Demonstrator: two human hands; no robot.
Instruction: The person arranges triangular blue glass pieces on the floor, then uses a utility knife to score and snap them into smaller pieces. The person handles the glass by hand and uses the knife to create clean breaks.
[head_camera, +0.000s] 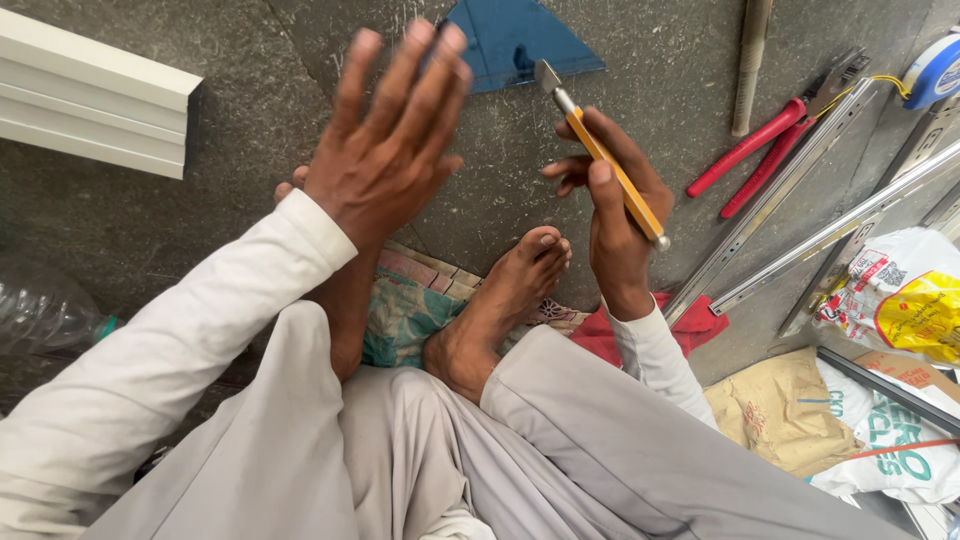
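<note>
Grey stone floor beneath both hands.

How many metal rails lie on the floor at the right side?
2 show clearly: one rail runs diagonally beside the red pliers; a second rail lies further right, near the bags. More may be hidden at the frame edge.

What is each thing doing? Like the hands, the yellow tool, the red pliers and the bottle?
Left hand: raised, open, fingers spread, holding nothing.
Right hand: closed around the yellow tool.
Yellow tool: held slanted, metal head up.
Blue glass piece: lying flat on the floor.
Red pliers: lying on the floor, handles apart.
Plastic bottle: lying on its side.
Tape measure: tape pulled out slightly.
</note>
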